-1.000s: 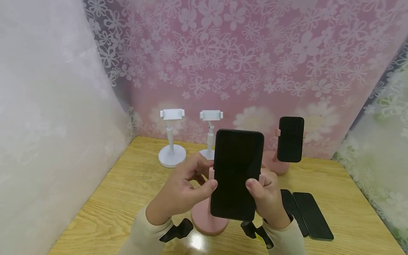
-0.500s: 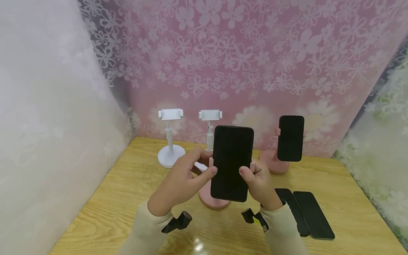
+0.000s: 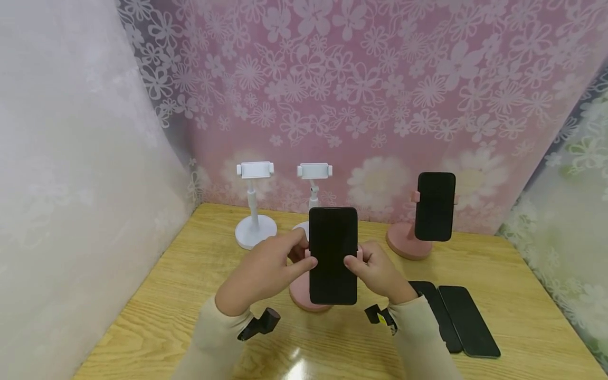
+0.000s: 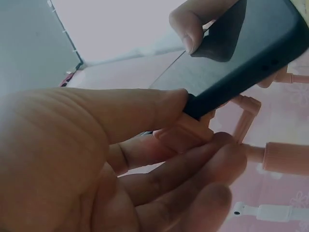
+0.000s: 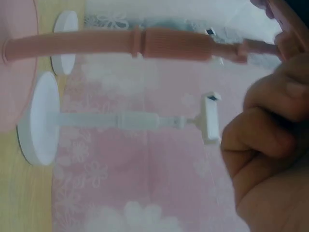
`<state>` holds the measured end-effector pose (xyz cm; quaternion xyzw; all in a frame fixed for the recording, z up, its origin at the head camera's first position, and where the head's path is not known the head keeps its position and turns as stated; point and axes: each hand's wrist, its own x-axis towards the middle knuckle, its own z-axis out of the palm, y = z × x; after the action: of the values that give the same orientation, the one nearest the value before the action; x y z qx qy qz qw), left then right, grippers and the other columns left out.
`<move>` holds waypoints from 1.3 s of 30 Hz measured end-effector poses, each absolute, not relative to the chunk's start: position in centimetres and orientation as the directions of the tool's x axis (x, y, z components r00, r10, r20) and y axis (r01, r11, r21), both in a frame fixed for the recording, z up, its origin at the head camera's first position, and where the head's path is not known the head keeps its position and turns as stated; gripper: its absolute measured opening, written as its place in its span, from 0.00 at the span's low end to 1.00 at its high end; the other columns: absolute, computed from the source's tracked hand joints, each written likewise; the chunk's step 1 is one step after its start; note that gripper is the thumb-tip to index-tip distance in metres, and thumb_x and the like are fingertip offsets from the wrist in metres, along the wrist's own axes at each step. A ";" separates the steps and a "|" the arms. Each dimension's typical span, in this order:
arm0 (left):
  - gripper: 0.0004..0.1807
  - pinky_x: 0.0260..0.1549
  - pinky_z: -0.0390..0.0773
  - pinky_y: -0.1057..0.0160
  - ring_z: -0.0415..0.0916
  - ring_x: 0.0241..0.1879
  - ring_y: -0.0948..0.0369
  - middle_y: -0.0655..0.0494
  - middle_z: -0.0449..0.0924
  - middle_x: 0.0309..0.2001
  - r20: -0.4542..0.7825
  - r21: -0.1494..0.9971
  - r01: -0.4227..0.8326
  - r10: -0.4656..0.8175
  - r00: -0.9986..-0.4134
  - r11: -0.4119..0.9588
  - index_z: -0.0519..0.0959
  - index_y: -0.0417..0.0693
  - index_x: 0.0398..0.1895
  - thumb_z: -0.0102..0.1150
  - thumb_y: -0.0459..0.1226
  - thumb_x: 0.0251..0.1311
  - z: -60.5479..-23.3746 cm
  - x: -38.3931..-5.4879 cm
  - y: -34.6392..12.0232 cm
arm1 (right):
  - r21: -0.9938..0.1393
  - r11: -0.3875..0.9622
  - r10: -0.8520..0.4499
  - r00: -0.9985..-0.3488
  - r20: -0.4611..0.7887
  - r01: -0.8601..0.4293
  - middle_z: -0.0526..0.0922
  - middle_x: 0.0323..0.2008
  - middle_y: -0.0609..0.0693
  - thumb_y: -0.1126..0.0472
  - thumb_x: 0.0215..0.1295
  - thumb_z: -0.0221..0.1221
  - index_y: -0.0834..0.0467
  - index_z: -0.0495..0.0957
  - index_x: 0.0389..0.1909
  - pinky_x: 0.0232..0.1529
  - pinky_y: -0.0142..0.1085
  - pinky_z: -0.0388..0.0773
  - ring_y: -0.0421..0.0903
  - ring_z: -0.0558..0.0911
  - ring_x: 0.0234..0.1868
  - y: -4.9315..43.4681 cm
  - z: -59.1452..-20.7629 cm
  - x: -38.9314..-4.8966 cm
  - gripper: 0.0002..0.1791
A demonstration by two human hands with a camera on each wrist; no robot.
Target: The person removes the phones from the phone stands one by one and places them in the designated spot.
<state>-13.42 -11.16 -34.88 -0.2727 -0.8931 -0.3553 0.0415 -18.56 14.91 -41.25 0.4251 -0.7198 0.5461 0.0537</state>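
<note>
A black smartphone (image 3: 333, 258) stands upright in the clamp (image 4: 183, 135) of a pink phone stand (image 5: 176, 44). My left hand (image 3: 266, 269) pinches the phone's left edge together with the clamp arm, thumb in front and fingers behind. On the opposite edge my right hand (image 3: 380, 270) does the same, its thumb lying on the screen side. The stand's round pink base (image 3: 304, 296) shows below the phone, while most of the pole is hidden behind it in the head view. In the right wrist view, curled fingers sit close to the stand's top joint.
Two white phone stands, one on the left (image 3: 255, 229) and one behind the phone (image 3: 315, 171), stand at the back. Back right, another pink stand (image 3: 408, 241) bears a black phone (image 3: 435, 207). Two more phones (image 3: 469, 322) lie side by side on the wooden table (image 3: 157, 311).
The held phone and its stand have moved away from the person and slightly left, both hands going along. The phone now stands straighter. The other stands and phones have stayed put.
</note>
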 end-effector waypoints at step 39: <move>0.09 0.28 0.74 0.61 0.72 0.28 0.64 0.67 0.78 0.32 0.170 0.625 0.484 0.499 -0.850 0.612 0.72 0.57 0.37 0.60 0.45 0.74 -35.3 -13.8 -11.5 | -0.734 0.547 -0.400 -0.896 0.193 -0.402 0.81 0.31 0.46 0.56 0.75 0.62 0.54 0.86 0.44 0.27 0.37 0.78 0.44 0.80 0.27 15.6 -36.0 -14.2 0.07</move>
<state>-13.80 -11.53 -35.25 -0.2736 -0.8978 -0.3448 -0.0106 -14.19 15.57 -35.96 0.2280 -0.8795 0.4178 0.0015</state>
